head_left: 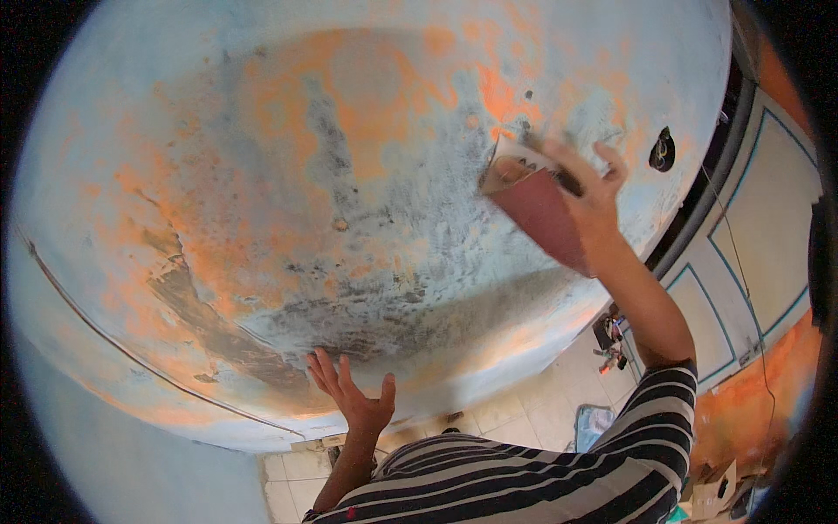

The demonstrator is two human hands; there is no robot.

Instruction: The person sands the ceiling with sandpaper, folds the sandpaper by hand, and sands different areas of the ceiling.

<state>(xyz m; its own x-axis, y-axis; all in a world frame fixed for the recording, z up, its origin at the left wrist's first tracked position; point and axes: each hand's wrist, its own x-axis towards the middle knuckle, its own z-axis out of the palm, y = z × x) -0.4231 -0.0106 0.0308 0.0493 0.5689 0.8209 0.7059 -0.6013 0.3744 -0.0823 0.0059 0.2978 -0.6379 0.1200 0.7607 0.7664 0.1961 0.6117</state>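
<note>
A worn wall (367, 210) spreads before me, pale blue with orange and dark grey patches and some broken plaster at its left. My right hand (589, 179) is up at the right, closed on a sheet of reddish-brown sandpaper (546, 214). Part of the sheet is bent over, showing its pale printed back. Motion blurs the fingers, and a dark shape by them is too smeared to name. Lower down, my left hand (353, 397) holds nothing, its fingers spread close to the lower wall. Whether it touches the wall I cannot tell.
A dark hole with wires (662, 150) opens in the wall at right. Beyond stands a cream door (768, 218) with blue lines. A thin conduit (131, 354) runs down the left. Small items (609, 345) and a clear-blue package (594, 425) lie on the tiled floor (546, 402); a cardboard box (714, 493) sits lower right.
</note>
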